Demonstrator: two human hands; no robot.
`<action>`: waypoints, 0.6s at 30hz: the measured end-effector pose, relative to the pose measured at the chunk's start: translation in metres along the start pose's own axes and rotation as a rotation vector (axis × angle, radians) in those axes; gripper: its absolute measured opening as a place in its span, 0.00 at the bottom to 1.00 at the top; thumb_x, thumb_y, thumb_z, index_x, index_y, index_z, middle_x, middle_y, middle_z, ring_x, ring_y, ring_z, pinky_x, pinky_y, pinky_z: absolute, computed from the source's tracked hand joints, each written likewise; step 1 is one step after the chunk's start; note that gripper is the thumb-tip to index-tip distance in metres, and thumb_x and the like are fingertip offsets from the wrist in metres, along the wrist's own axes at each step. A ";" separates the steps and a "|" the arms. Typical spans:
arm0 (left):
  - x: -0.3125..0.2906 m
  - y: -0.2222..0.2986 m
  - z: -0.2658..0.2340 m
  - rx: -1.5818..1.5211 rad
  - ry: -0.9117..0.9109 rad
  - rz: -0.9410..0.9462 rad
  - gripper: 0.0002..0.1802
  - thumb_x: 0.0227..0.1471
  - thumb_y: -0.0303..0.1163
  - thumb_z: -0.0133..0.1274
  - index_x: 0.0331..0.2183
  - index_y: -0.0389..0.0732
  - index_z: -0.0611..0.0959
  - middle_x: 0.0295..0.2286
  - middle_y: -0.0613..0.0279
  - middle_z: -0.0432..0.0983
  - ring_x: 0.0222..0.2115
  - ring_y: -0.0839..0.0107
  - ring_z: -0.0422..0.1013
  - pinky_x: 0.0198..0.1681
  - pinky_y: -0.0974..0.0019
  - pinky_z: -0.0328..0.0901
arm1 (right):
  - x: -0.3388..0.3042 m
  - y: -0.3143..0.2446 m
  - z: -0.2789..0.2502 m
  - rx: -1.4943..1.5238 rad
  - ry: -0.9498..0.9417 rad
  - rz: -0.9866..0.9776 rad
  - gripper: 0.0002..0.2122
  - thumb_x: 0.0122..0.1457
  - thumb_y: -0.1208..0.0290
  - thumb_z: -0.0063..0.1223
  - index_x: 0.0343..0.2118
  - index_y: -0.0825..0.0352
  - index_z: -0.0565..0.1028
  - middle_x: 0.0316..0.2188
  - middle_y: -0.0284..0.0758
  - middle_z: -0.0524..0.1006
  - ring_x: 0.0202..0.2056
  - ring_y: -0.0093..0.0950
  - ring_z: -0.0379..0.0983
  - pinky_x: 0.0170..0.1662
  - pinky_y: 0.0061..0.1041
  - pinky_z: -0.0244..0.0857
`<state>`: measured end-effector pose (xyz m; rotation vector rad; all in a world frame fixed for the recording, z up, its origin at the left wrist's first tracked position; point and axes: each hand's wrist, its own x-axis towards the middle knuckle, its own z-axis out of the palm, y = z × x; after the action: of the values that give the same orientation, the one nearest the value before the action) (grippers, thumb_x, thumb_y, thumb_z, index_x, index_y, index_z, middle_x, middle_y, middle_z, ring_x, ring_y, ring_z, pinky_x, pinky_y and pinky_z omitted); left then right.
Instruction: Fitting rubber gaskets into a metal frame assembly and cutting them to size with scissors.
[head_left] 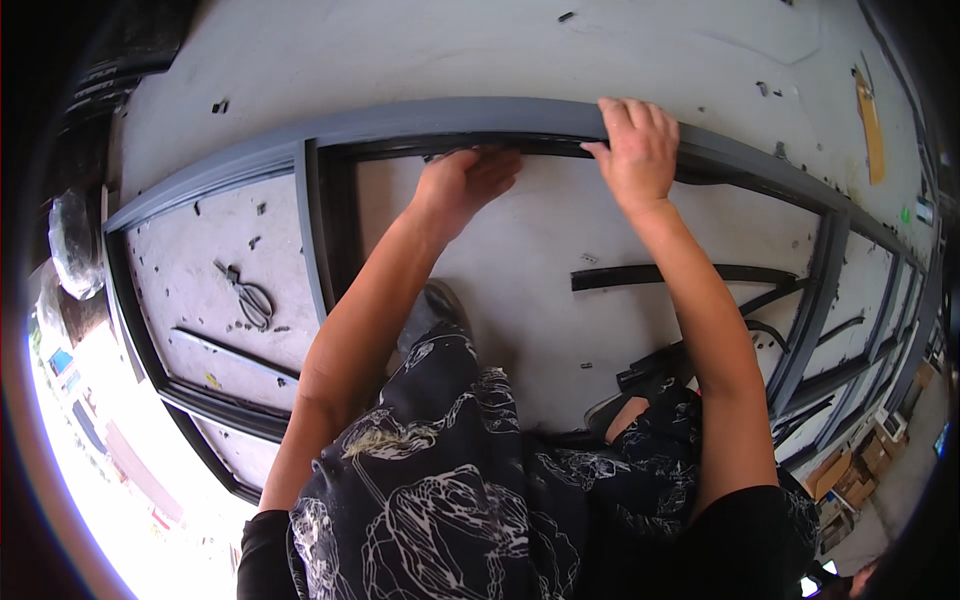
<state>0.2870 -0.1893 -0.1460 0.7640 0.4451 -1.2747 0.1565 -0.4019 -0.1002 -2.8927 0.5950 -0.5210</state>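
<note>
A large grey metal frame (450,112), split by crossbars, lies on the pale floor before me. Along the inner side of its far rail runs a black strip (395,150). My left hand (468,182) reaches to that strip, its fingers stretched out to the right along it; they are partly shadowed and a little blurred. Farther right, my right hand (640,148) grips the far rail, fingers over the top and thumb at the inner edge. Just right of this hand, a piece of the black strip sags below the rail.
Inside the frame lie black-handled scissors (252,302), a thin grey bar (235,352) and black profile pieces (650,276). Small black scraps dot the floor. My shoe (435,310) stands within the frame. Cardboard boxes (875,455) are at the right; wrapped plastic (75,245) is at the left.
</note>
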 end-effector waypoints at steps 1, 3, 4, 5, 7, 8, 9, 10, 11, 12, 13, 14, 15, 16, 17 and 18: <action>-0.014 0.000 0.041 0.418 0.246 0.023 0.20 0.63 0.31 0.37 0.47 0.25 0.73 0.46 0.42 0.75 0.47 0.56 0.74 0.50 0.56 0.70 | -0.003 0.009 0.001 -0.007 -0.019 -0.022 0.28 0.37 0.68 0.72 0.45 0.61 0.74 0.40 0.32 0.75 0.46 0.36 0.70 0.53 0.38 0.59; -0.023 -0.012 0.047 1.149 0.346 0.512 0.15 0.58 0.32 0.50 0.44 0.32 0.77 0.38 0.54 0.79 0.37 0.58 0.77 0.41 0.59 0.70 | -0.004 0.011 0.003 0.029 -0.034 -0.053 0.28 0.37 0.68 0.73 0.45 0.61 0.74 0.40 0.32 0.75 0.46 0.35 0.69 0.54 0.38 0.59; -0.031 -0.012 0.053 1.613 0.345 0.864 0.17 0.57 0.33 0.54 0.46 0.34 0.77 0.37 0.57 0.79 0.37 0.60 0.76 0.42 0.59 0.68 | -0.005 0.011 0.003 0.022 -0.030 -0.043 0.28 0.37 0.68 0.73 0.45 0.61 0.74 0.40 0.32 0.75 0.46 0.35 0.69 0.54 0.38 0.59; -0.025 -0.006 0.060 1.781 0.301 1.382 0.22 0.50 0.35 0.61 0.47 0.40 0.78 0.38 0.59 0.78 0.38 0.59 0.74 0.44 0.56 0.66 | -0.007 0.012 0.002 0.036 -0.005 -0.036 0.28 0.37 0.68 0.73 0.45 0.61 0.74 0.40 0.32 0.75 0.46 0.36 0.69 0.54 0.38 0.59; -0.018 0.002 0.075 1.977 0.287 1.525 0.33 0.42 0.41 0.66 0.51 0.43 0.76 0.44 0.61 0.75 0.47 0.58 0.70 0.54 0.54 0.59 | -0.008 0.011 0.003 0.053 0.024 -0.026 0.28 0.37 0.68 0.73 0.45 0.61 0.74 0.42 0.32 0.74 0.47 0.36 0.68 0.54 0.38 0.58; -0.008 0.009 0.080 2.011 0.238 1.482 0.35 0.41 0.43 0.66 0.52 0.43 0.75 0.45 0.61 0.75 0.49 0.58 0.68 0.56 0.54 0.57 | -0.009 0.010 0.004 0.055 0.027 -0.019 0.28 0.37 0.68 0.73 0.45 0.61 0.74 0.42 0.32 0.74 0.47 0.36 0.68 0.54 0.38 0.58; 0.001 0.012 0.074 2.101 0.250 1.423 0.38 0.41 0.46 0.66 0.53 0.45 0.74 0.44 0.62 0.75 0.50 0.59 0.68 0.58 0.55 0.56 | -0.010 0.009 0.005 0.062 0.042 -0.022 0.28 0.37 0.68 0.73 0.44 0.60 0.73 0.41 0.31 0.74 0.46 0.35 0.69 0.55 0.38 0.58; 0.007 0.018 0.071 2.196 0.241 1.323 0.35 0.41 0.50 0.65 0.51 0.46 0.76 0.42 0.64 0.76 0.48 0.62 0.69 0.56 0.56 0.58 | -0.010 0.010 0.005 0.063 0.058 -0.025 0.28 0.36 0.69 0.73 0.43 0.59 0.72 0.41 0.31 0.75 0.46 0.34 0.69 0.56 0.39 0.58; 0.010 0.020 0.066 2.216 0.240 1.250 0.33 0.41 0.51 0.64 0.48 0.47 0.77 0.40 0.65 0.77 0.46 0.63 0.70 0.54 0.56 0.58 | -0.010 0.010 0.006 0.064 0.056 -0.041 0.28 0.37 0.67 0.73 0.43 0.59 0.72 0.41 0.30 0.74 0.46 0.34 0.69 0.56 0.39 0.57; 0.014 0.021 0.062 2.233 0.239 1.176 0.31 0.41 0.51 0.64 0.46 0.47 0.77 0.37 0.66 0.77 0.44 0.64 0.71 0.52 0.57 0.59 | -0.010 0.011 0.007 0.060 0.056 -0.036 0.28 0.37 0.67 0.73 0.43 0.59 0.72 0.41 0.30 0.74 0.46 0.34 0.69 0.56 0.39 0.57; 0.014 0.020 0.062 2.236 0.235 1.168 0.31 0.41 0.51 0.64 0.46 0.47 0.77 0.37 0.66 0.77 0.44 0.64 0.71 0.52 0.57 0.59 | -0.009 0.009 0.006 0.089 0.086 -0.046 0.27 0.37 0.65 0.73 0.43 0.59 0.72 0.41 0.30 0.75 0.46 0.33 0.69 0.55 0.39 0.57; 0.015 0.019 0.062 2.221 0.255 1.254 0.30 0.40 0.51 0.64 0.43 0.47 0.78 0.36 0.67 0.77 0.42 0.64 0.71 0.50 0.57 0.60 | -0.009 0.008 0.006 0.119 0.115 -0.056 0.27 0.37 0.63 0.73 0.42 0.59 0.72 0.40 0.30 0.75 0.45 0.33 0.69 0.55 0.39 0.57; 0.015 0.018 0.061 2.204 0.276 1.339 0.29 0.40 0.51 0.65 0.41 0.46 0.78 0.34 0.67 0.76 0.40 0.64 0.72 0.49 0.58 0.60 | -0.009 0.007 0.007 0.122 0.110 -0.053 0.27 0.37 0.63 0.73 0.42 0.59 0.72 0.40 0.30 0.75 0.45 0.33 0.69 0.55 0.39 0.57; 0.015 0.018 0.063 2.204 0.269 1.331 0.29 0.40 0.51 0.65 0.41 0.46 0.78 0.34 0.67 0.76 0.40 0.64 0.72 0.49 0.58 0.60 | -0.009 0.009 0.006 0.104 0.112 -0.046 0.27 0.37 0.61 0.73 0.42 0.59 0.72 0.39 0.29 0.75 0.44 0.33 0.69 0.54 0.39 0.57; 0.014 0.018 0.066 2.207 0.246 1.369 0.29 0.39 0.51 0.65 0.41 0.46 0.78 0.34 0.67 0.76 0.40 0.64 0.72 0.48 0.58 0.60 | -0.009 0.010 0.007 0.087 0.115 -0.040 0.27 0.37 0.59 0.72 0.41 0.59 0.73 0.37 0.29 0.75 0.43 0.32 0.69 0.53 0.39 0.57; 0.014 0.018 0.067 2.209 0.224 1.408 0.29 0.39 0.52 0.65 0.40 0.46 0.78 0.34 0.67 0.76 0.39 0.65 0.72 0.48 0.58 0.60 | -0.010 0.011 0.009 0.087 0.110 -0.035 0.27 0.37 0.59 0.72 0.41 0.59 0.73 0.37 0.29 0.75 0.43 0.32 0.69 0.53 0.39 0.57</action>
<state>0.3001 -0.2452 -0.1055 2.3121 -1.5137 0.2516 0.1469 -0.4074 -0.1138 -2.8117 0.5233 -0.6967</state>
